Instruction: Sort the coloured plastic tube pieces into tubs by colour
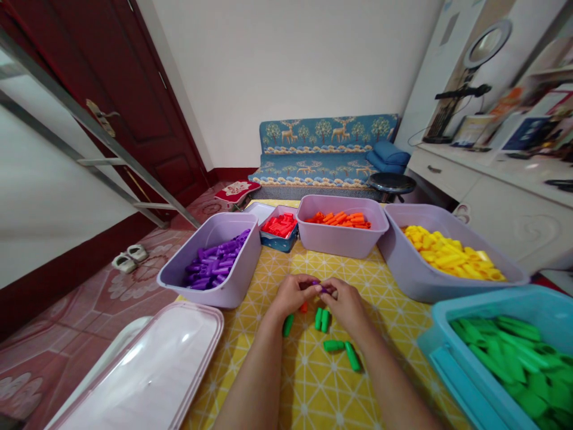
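Observation:
My left hand [296, 292] and my right hand [342, 298] meet over the middle of the table. Between their fingertips is a small purple plastic piece [319, 285], pinched from both sides and mostly covered by the fingers. Below the hands, two green tube-shaped pieces [322, 320] lie side by side. Closer to me are another green piece [333, 346] lying crosswise and a slanted one [353, 356] touching or almost touching it. A green piece [287, 325] shows beside my left wrist, and an orange-red piece [304, 307] is partly hidden under the left hand.
Around the yellow patterned tablecloth [308, 388] stand a bin of purple pieces [163, 278], a small box of red ones [277, 243], bins of orange [342, 243] and yellow pieces [412, 286], and a teal bin of green ones [441, 310]. A pale lid [147, 364] lies at left.

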A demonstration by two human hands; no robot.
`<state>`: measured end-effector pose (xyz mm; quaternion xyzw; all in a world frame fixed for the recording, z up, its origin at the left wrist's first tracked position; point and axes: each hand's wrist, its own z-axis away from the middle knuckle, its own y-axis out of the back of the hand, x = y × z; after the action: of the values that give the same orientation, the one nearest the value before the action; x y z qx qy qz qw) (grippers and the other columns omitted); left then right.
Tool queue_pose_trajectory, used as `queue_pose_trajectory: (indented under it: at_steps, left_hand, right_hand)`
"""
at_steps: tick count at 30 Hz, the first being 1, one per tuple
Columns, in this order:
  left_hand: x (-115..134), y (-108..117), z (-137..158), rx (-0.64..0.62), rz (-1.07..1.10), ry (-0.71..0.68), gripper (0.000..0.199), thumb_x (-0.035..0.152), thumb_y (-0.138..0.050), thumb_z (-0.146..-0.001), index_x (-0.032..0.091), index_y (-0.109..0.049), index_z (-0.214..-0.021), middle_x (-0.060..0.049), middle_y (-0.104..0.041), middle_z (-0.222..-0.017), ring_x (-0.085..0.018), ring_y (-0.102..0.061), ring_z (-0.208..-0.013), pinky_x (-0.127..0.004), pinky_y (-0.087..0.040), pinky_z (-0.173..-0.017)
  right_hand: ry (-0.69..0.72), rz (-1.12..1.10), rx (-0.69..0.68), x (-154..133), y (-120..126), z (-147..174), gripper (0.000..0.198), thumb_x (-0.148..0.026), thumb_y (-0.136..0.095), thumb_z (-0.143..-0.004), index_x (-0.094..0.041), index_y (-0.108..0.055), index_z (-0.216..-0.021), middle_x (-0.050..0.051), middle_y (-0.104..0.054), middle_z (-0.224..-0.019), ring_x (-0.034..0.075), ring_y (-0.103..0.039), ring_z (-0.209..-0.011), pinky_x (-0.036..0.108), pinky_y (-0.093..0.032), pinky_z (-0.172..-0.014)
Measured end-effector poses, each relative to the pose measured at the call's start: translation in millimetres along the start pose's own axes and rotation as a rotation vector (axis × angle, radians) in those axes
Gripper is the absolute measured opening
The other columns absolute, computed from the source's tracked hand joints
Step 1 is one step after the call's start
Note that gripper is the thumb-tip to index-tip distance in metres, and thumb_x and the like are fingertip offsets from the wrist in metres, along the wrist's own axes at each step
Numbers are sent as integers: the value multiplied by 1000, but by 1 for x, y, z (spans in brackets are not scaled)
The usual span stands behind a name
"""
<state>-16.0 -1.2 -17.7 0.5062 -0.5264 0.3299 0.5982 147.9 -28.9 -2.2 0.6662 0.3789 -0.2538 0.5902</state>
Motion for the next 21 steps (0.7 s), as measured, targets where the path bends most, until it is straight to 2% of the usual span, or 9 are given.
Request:
queue_pose_trajectory:
  at_steps: [3,9,13,15,17,19,21]
  left_hand:
    - [2,0,0,-26,56,23,35,42,-68,-76,15,-73,-98,-8,-74,-90,-20,-66,-80,-27,-49,-73]
    - [7,-3,1,37,240,65,34,36,-80,-62,11,-73,-84,-5,-69,-67,-13,-59,-58,-22,-44,-56]
    - [15,1,-1,152,302,58,34,38,-76,-68,11,-71,-88,-5,-69,-69,-10,-57,-56,-19,-42,-51]
    - [31,9,-2,281,415,9,32,35,-75,-71,13,-70,-93,-5,-70,-77,-9,-59,-61,-17,-44,-53]
    - [55,22,0,492,735,-101,25,28,-74,-74,13,-67,-92,-3,-69,-76,-7,-60,-62,-13,-45,-54]
    - [85,38,7,625,1222,-230,9,23,-63,-85,14,-62,-84,3,-65,-68,-2,-58,-56,-8,-44,-54]
    - [112,53,17,524,1645,-279,22,20,-42,-97,13,-56,-81,4,-61,-63,1,-57,-53,-3,-43,-55]
  right_hand:
    - [-76,-142,61,5,-2,0,10,-29,-59,-75,-24,-60,-84,0,-67,-77,17,-63,-64,28,-48,-61]
    - [-69,-266,63,13,-4,1,15,-29,-58,-75,-24,-61,-89,1,-70,-87,17,-65,-72,30,-52,-69]
    - [-72,-284,88,20,-5,0,18,-31,-57,-77,-22,-63,-91,3,-70,-88,17,-66,-74,31,-52,-71]
    - [-76,-287,102,24,-6,-1,19,-32,-56,-78,-21,-64,-91,3,-71,-88,18,-66,-76,32,-52,-72]
    - [-83,-288,105,28,-7,-2,19,-32,-55,-78,-22,-65,-91,3,-71,-86,18,-66,-76,32,-52,-72]
    - [-90,-286,104,31,-8,-2,19,-33,-55,-79,-22,-65,-90,3,-71,-85,18,-66,-75,31,-52,-71]
    - [-93,-289,101,31,-8,-3,19,-33,-55,-79,-22,-65,-91,3,-70,-85,18,-66,-74,30,-52,-70]
